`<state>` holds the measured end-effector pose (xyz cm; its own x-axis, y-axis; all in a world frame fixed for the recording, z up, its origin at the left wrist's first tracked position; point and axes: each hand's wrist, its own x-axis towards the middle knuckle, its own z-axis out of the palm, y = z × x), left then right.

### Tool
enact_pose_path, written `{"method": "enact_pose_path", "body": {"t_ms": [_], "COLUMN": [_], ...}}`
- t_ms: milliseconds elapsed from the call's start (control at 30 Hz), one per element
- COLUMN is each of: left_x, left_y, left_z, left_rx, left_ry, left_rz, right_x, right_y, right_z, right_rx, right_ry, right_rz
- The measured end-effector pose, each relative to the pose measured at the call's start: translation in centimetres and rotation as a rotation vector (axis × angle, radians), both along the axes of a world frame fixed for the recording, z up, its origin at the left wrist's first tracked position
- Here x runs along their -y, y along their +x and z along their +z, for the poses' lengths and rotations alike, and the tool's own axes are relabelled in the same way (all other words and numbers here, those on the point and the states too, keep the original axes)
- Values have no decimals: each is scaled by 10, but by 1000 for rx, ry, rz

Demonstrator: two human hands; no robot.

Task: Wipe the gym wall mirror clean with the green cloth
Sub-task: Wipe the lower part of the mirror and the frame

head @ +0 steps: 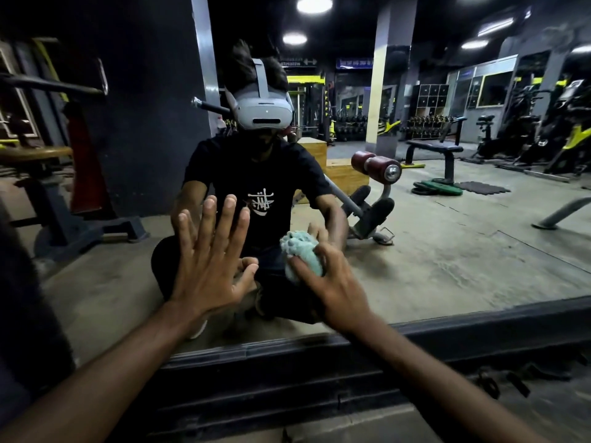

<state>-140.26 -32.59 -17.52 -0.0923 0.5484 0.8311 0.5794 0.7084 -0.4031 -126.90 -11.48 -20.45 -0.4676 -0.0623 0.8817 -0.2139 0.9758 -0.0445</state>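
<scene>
The wall mirror (447, 244) fills most of the head view and reflects a seated person in a headset and dark shirt. My left hand (211, 260) lies flat against the glass, its fingers straight and spread. To its right my right hand (326, 279) grips a bunched pale green cloth (302, 254) and holds it against the lower part of the mirror. The cloth's reflection meets it at the glass.
A dark frame ledge (351, 353) runs along the mirror's bottom edge, with floor below it. Left of the mirror stands a dark pillar (144, 107) and gym machinery (54, 187). Benches, weight plates and bikes appear only as reflections.
</scene>
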Motion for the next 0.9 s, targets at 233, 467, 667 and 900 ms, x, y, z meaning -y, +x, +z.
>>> {"method": "enact_pose_path", "body": {"t_ms": [233,467,667,900], "left_x": [-12,-38,-57,-72], "left_y": [13,26,36,30], "left_z": [1,-10,-56,-92], "left_rx": [49,50,78,60], "left_ry": [32,-134,-158,-143], "left_rz": [-14,-150,-133,-162], "right_x": [-54,-25,-41,-45], "right_y": [33,29,49,69], "right_z": [90,4,-41,-123], "right_rx": [-383,-70,-174,106], "right_ry": [-349,27,-474,-515], "right_rz": [-280,-182,-479,-391]}}
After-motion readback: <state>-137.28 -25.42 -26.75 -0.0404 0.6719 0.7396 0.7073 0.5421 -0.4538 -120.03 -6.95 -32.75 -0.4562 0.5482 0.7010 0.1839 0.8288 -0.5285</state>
